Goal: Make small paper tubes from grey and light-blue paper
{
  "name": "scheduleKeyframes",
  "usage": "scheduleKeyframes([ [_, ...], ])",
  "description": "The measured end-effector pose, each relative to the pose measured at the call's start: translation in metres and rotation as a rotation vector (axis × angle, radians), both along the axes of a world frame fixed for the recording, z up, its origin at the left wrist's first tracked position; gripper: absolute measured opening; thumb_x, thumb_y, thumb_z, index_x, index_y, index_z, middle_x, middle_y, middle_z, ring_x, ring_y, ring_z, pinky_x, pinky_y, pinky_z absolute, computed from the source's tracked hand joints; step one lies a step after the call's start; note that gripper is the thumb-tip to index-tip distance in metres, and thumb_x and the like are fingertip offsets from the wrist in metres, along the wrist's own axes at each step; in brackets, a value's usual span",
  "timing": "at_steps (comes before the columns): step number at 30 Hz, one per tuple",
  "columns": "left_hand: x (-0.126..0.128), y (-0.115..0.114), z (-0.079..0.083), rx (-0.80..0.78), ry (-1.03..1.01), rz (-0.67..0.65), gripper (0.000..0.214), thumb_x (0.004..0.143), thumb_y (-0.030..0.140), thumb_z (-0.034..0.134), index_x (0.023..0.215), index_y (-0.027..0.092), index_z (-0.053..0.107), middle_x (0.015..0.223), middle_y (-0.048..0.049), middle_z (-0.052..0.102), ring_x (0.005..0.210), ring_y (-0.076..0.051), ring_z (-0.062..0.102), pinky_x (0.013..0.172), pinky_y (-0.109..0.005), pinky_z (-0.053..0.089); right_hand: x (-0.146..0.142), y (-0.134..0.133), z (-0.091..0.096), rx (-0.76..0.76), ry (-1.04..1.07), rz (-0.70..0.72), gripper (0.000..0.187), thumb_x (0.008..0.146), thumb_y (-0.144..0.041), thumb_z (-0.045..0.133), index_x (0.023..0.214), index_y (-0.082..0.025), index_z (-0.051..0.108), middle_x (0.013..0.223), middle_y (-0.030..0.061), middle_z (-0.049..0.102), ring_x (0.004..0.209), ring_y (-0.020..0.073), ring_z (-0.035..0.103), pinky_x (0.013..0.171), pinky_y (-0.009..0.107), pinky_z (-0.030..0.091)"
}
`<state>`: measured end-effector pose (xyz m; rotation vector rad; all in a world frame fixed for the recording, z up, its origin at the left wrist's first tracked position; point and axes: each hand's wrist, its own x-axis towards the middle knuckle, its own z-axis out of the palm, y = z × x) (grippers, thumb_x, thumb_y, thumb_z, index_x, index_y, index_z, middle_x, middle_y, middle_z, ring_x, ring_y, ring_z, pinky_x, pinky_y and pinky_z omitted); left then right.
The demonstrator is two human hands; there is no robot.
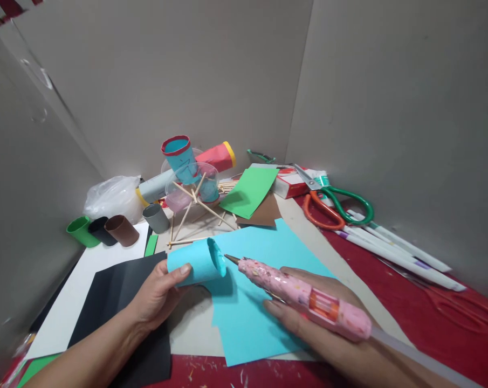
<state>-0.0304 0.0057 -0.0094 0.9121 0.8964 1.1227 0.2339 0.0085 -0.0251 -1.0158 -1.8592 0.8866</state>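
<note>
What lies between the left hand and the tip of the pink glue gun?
In the head view, the blue paper tube: the left hand holds it, open end facing the glue gun. Whether the gun's tip touches the tube is unclear.

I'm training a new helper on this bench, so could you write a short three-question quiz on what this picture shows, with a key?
1. Which hand grips the pink glue gun?

2. True or false: the glue gun's nozzle points toward the light-blue paper tube.

3. What colour are the handle loops of the large scissors by the red-and-white box?
A) both green
B) one green, one orange
C) both black

Key
1. The right hand.
2. True; the left hand holds the tube with its open end toward the nozzle.
3. B.
</note>
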Motion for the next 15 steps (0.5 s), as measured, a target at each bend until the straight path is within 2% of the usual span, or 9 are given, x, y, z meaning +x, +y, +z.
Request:
scheduleKeyframes([
  [2,0.001,-0.001,-0.002,0.029,0.050,-0.011,0.022,0.081,0.032,0.075,0.087,0.012,0.073,0.082,-0.0070,0.070,0.079,-0.015,0.062,0.082,-0.028,0.051,-0.001,-0.003,0.001,-0.010,0.025,-0.039,0.023,0.086,-0.039,0.061,0.101,-0.027,0.074,0.092,0.0046,0.075,0.088,0.0262,0.072,0.065,0.032,0.061],
  [5,0.001,-0.003,-0.005,0.034,0.101,-0.021,0.021,0.081,0.033,0.075,0.079,0.013,0.071,0.074,-0.0038,0.067,0.071,-0.012,0.058,0.074,-0.025,0.049,-0.002,-0.006,0.006,-0.032,0.031,-0.059,0.019,0.086,-0.036,0.062,0.098,-0.027,0.073,0.088,0.0038,0.075,0.077,0.0224,0.072,0.060,0.029,0.059],
  [10,0.000,-0.005,-0.009,0.055,0.132,-0.059,0.020,0.082,0.034,0.075,0.084,0.014,0.073,0.076,-0.0039,0.068,0.068,-0.011,0.057,0.068,-0.023,0.047,0.000,-0.003,0.012,-0.072,-0.019,0.006,0.015,0.086,-0.034,0.061,0.081,-0.025,0.071,0.066,-0.0002,0.067,0.055,0.0159,0.064,0.047,0.026,0.052],
  [15,-0.002,-0.006,-0.012,0.099,0.203,-0.107,0.023,0.084,0.036,0.072,0.084,0.013,0.075,0.073,-0.0040,0.069,0.064,-0.010,0.056,0.069,-0.023,0.048,0.000,-0.002,0.013,-0.087,-0.021,0.016,0.016,0.087,-0.035,0.060,0.084,-0.024,0.072,0.065,0.0008,0.067,0.058,0.0189,0.066,0.047,0.027,0.052],
])
